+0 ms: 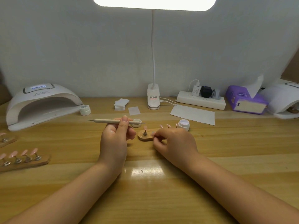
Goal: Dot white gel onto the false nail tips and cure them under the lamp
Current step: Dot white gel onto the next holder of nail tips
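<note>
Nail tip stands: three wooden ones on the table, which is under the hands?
The wooden stand at centre, between both hands, right hand covering its right end. The other two stands sit untouched at the far left edge.

White desk light (pixel 153 101) glowing over the wooden table (pixel 226 159), power strip (pixel 201 100) sitting loaded with plugs, purple tissue pack (pixel 246 101) lying far right, paper sheet (pixel 193 114) lying flat, what may be wipes (pixel 121 103) stacking up behind.

The right hand (pixel 174 142) hides most of the wooden nail stand (pixel 145 136).
</note>
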A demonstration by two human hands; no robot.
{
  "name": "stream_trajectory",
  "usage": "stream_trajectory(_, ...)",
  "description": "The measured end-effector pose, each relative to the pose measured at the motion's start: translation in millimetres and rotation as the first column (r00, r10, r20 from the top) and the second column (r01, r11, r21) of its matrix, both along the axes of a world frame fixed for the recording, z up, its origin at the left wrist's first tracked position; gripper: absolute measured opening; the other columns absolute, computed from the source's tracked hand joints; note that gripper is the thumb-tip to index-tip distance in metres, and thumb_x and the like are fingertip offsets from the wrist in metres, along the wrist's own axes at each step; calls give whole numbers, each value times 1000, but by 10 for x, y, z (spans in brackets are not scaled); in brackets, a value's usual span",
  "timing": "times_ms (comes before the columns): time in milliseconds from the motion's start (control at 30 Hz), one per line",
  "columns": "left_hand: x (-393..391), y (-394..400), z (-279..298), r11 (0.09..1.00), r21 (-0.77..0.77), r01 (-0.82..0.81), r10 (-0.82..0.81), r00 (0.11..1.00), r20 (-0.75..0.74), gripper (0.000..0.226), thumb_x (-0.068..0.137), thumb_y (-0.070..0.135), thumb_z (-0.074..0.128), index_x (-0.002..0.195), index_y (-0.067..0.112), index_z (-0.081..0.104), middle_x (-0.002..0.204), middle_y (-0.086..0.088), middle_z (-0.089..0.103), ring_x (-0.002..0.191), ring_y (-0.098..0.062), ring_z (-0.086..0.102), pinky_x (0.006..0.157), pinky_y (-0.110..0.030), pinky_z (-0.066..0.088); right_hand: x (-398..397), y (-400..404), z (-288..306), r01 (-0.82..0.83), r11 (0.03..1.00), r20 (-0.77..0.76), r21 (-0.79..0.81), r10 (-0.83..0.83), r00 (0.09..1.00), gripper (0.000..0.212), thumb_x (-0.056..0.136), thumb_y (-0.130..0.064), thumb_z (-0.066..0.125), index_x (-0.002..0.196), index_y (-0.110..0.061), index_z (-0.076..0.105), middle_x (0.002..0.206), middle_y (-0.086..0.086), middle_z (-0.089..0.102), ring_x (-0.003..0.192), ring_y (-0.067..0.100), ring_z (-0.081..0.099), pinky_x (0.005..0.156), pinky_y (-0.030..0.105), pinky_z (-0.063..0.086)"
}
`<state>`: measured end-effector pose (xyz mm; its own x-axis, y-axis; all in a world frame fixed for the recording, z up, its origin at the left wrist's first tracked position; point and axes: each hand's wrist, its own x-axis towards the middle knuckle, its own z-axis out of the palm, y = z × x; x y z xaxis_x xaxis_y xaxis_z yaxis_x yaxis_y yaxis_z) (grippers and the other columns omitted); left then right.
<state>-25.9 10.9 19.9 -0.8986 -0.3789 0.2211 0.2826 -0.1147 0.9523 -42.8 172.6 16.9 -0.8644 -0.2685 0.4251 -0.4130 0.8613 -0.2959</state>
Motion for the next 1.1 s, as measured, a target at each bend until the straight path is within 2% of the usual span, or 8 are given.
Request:
stream_trajectory(133, 13, -3, -3, 996, -84, -17, 13, 999, -52, 23, 99, 30, 49, 85, 19, 65, 60, 7, 62, 60, -6, 58, 62, -22, 50, -13, 12, 9, 0, 990, 61, -140, 8, 998, 17, 88, -29, 57, 95, -31, 72, 93, -13, 72, 91, 6, 63, 75, 27, 49)
stream_trajectory(267, 93, 27, 52, 976, -219, -20, -26, 978, -207, 17, 97, 31, 52, 91, 18, 61, 68, 7, 65, 65, -6, 60, 63, -16, 50, -24, 26, 44, -44, 927, 103, -371, 89, 991, 15, 87, -23, 63, 92, -32, 73, 90, -16, 70, 83, 3, 60, 75, 29, 50)
stream_trajectory(367, 140, 38, 169, 969, -246, -34, -42, 954, -297, 13, 93, 30, 49, 94, 22, 60, 76, 5, 69, 72, -7, 64, 67, -17, 51, -33, 36, 99, -119, 862, 53, -492, 166, 985, 11, 90, -24, 65, 96, -28, 74, 89, -14, 69, 69, -1, 55, 68, 31, 50)
stream_trajectory(433, 162, 27, 255, 959, -279, -49, -52, 938, -343, 13, 94, 28, 48, 99, 23, 60, 84, 5, 70, 78, -9, 67, 71, -18, 52, -20, 32, 152, -182, 815, 1, -551, 219, 976, 15, 91, -24, 64, 102, -24, 74, 89, -10, 69, 69, 4, 56, 67, 37, 52)
stream_trajectory(533, 199, 19, 349, 944, -322, -68, -65, 920, -385, 14, 96, 26, 48, 102, 24, 60, 89, 7, 70, 83, -10, 68, 75, -21, 53, 11, 22, 207, -274, 780, -102, -563, 263, 959, 18, 91, -20, 63, 106, -19, 73, 87, -8, 68, 71, 8, 58, 65, 41, 50)
stream_trajectory(733, 261, 34, 414, 888, -446, -107, -129, 875, -466, 10, 94, 25, 49, 94, 24, 59, 85, 2, 65, 79, -8, 65, 70, -14, 49, 61, 0, 258, -341, 733, -218, -589, 263, 940, 15, 89, -18, 67, 102, -21, 72, 79, -17, 65, 56, 16, 55, 53, 37, 49)
stream_trajectory(900, 315, 56, 462, 875, -465, -138, -129, 857, -498, 11, 93, 24, 47, 92, 29, 57, 82, 3, 63, 77, -10, 63, 69, -13, 47, 92, -3, 297, -350, 708, -239, -614, 256, 937, 5, 90, -26, 64, 93, -24, 67, 75, -16, 65, 55, 19, 59, 52, 39, 50)
stream_trajectory(1100, 345, 105, 510, 893, -436, -113, -140, 851, -506, 13, 92, 9, 53, 91, 21, 58, 78, 2, 62, 74, -2, 62, 68, -9, 46, 103, 6, 301, -347, 711, -227, -612, 262, 938, 1, 87, -19, 67, 87, -18, 68, 69, -19, 63, 54, 16, 58, 51, 30, 51)
